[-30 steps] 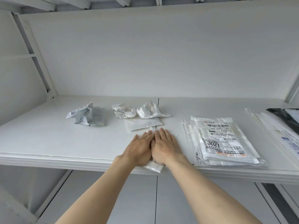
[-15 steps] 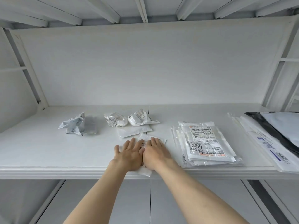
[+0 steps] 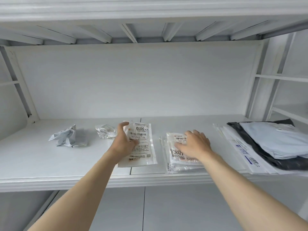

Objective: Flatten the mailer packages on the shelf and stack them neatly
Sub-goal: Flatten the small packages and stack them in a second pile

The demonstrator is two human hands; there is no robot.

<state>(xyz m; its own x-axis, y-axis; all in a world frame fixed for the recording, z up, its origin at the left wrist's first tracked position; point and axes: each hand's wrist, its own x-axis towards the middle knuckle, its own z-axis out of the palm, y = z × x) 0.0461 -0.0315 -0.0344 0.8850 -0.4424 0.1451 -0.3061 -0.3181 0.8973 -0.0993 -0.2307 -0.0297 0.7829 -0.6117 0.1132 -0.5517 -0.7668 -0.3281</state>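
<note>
**Mailer held at shelf centre; stack steadied at right**

The left hand grasps the flattened mailer, label "3010", by its left edge, thumb across the label; the mailer lies near the front of the shelf. The right hand rests flat, fingers released and spread, on the mailer stack labelled "3021". Two crumpled mailers lie at left. Larger flat bags lie at far right.

Parcel storeroom/mailroom: white metal rack shelf, flat stack of labelled mailers, crumpled mailer bags, "3010" label.
</note>
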